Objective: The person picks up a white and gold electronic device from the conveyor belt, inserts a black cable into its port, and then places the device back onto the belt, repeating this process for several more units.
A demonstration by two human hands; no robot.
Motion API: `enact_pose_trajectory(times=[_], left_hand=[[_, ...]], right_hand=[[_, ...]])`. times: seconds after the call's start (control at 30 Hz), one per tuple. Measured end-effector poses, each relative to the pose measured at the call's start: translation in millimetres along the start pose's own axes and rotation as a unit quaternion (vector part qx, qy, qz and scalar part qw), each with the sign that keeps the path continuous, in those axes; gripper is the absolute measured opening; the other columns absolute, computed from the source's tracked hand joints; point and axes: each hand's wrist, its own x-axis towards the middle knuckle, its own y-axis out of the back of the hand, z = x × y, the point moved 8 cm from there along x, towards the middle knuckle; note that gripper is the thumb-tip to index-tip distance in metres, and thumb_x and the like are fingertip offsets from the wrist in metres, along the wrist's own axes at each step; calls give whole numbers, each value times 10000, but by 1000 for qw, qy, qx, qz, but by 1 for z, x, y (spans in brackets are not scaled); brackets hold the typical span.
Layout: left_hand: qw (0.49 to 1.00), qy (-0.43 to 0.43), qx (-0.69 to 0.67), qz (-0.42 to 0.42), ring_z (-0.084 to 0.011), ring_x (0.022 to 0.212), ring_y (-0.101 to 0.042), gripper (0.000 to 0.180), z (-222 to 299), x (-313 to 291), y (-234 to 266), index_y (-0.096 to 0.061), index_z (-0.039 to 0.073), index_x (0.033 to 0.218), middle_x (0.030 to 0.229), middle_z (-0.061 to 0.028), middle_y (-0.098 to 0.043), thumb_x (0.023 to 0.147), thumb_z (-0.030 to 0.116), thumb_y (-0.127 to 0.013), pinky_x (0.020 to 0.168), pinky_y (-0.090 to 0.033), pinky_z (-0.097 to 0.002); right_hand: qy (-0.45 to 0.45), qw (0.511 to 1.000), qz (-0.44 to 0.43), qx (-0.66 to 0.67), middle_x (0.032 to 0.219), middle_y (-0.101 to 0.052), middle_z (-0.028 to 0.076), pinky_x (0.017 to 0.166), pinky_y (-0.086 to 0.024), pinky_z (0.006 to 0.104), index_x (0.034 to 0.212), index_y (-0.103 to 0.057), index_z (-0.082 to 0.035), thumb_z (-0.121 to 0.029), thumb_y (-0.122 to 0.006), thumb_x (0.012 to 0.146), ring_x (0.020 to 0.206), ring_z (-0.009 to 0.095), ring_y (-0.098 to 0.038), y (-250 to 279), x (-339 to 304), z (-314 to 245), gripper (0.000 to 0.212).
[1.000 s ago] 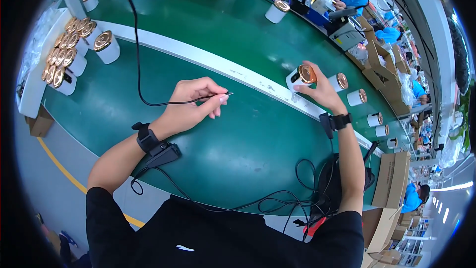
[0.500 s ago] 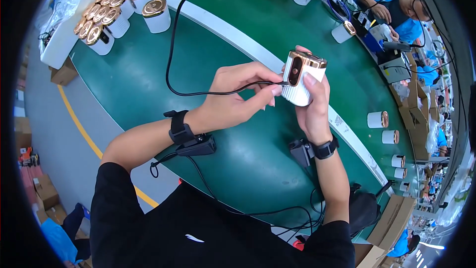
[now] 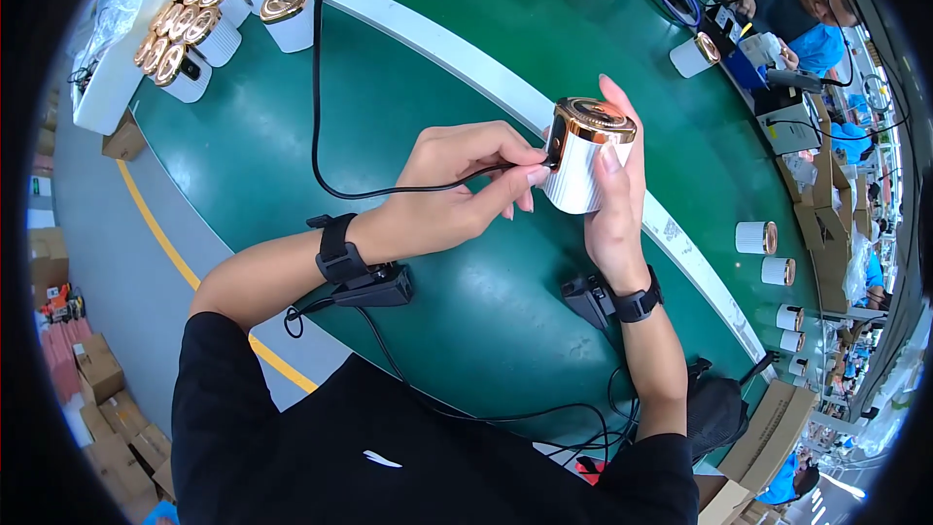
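Note:
In my right hand [image 3: 617, 214] is a small white ribbed canister-shaped device [image 3: 577, 177] with a shiny copper-gold lid. Its dark oval panel faces left, and my thumb lies along the ribbed side. My left hand [image 3: 447, 190] pinches the end of a thin black cable [image 3: 317, 87] between thumb and fingertips. That end meets the lower part of the dark panel; whether the plug sits inside a socket is hidden by my fingers. From there the cable loops left and runs up out of view.
Several similar devices [image 3: 199, 29] stand grouped at the far left of the green table [image 3: 389, 68], beside a white bin [image 3: 102, 97]. More [image 3: 756, 237] lie along the right, beyond a pale divider strip [image 3: 428, 39]. A co-worker [image 3: 777, 0] sits at the far right. Black wires [image 3: 544, 416] cross near my body.
My right hand has turned the device, so its lid shows more and its dark panel has swung left. My left hand stays at the panel with the cable end, slightly further left.

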Motion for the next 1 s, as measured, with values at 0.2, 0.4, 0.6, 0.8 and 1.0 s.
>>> enact_pose_trajectory(times=[0.2,0.4,0.6,0.8,1.0], left_hand=[[1000,11,-21,11,-172,722,-680,93,-7,1,-1,-635,-62,1001,924,-136,-639,910,-61,-615,565,-537,-243],[1000,23,-19,-7,-164,713,-674,83,-9,0,-2,-633,-61,998,906,-131,-641,921,-48,-604,558,-535,-245],[997,61,-26,-29,-151,700,-666,74,-13,-3,-6,-625,-58,994,886,-125,-651,940,-34,-581,551,-533,-245],[996,70,-34,-33,-137,689,-660,66,-19,-5,-11,-619,-59,983,888,-122,-656,946,-26,-575,544,-530,-242],[998,34,-18,-46,-119,679,-651,64,-3,-4,-2,-620,-54,980,877,-118,-652,948,-22,-575,540,-524,-236]], right_hand=[[-17,1000,-13,-5,1251,-517,130,955,-446,325,1478,-299,-71,-325,-542,983,1110,200,-546,0,-1,5,607],[-41,999,-30,6,1247,-514,129,926,-455,313,1454,-328,-78,-344,-525,1003,1094,193,-547,0,-2,8,560],[-60,996,-15,-59,1121,-602,106,763,-538,297,1417,-358,-77,-385,-467,1016,932,172,-630,4,-7,12,517],[-120,992,-28,-27,1187,-550,113,869,-475,287,1336,-420,-67,-355,-584,979,1051,158,-560,11,-8,12,487],[16,957,232,-172,964,-610,107,715,-531,305,1168,-463,-8,-251,-681,915,811,176,-624,141,6,-17,413]])
